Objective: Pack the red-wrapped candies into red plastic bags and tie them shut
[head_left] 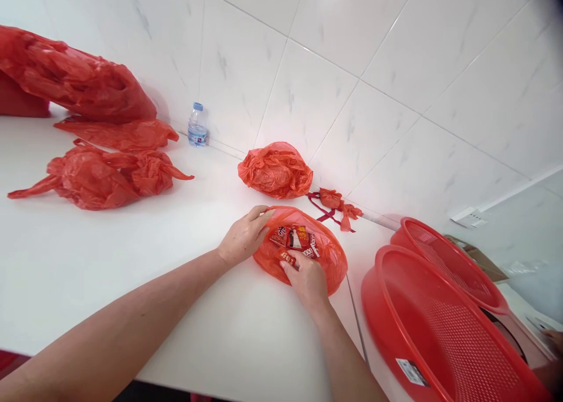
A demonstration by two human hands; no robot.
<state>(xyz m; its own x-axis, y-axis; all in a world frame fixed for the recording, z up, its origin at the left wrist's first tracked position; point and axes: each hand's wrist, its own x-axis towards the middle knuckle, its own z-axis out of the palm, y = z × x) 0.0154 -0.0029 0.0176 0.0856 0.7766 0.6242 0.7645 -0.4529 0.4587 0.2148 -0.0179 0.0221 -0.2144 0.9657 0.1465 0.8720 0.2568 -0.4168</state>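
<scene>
A red plastic bag [335, 255] lies spread wide at its mouth on the white table. My left hand [244, 235] pinches its left rim between thumb and fingers. Inside the bag are several small printed packets [297, 237], red, black and white. My right hand [308, 276] reaches over the near side of the bag, thumb and fingers closed on a small red packet with gold lettering [288, 258]. That packet is above the others, near the bag's front edge. Part of the bag's inside is hidden behind my right hand.
Behind the bag sits a bunched red bag [276, 170], beside small knotted red scraps [341, 203]. A water bottle [197, 125] stands by the tiled wall. More red bags [108, 176] lie left. Large red baskets [440, 326] occupy the right; part of another person's hand [555, 339] shows beyond.
</scene>
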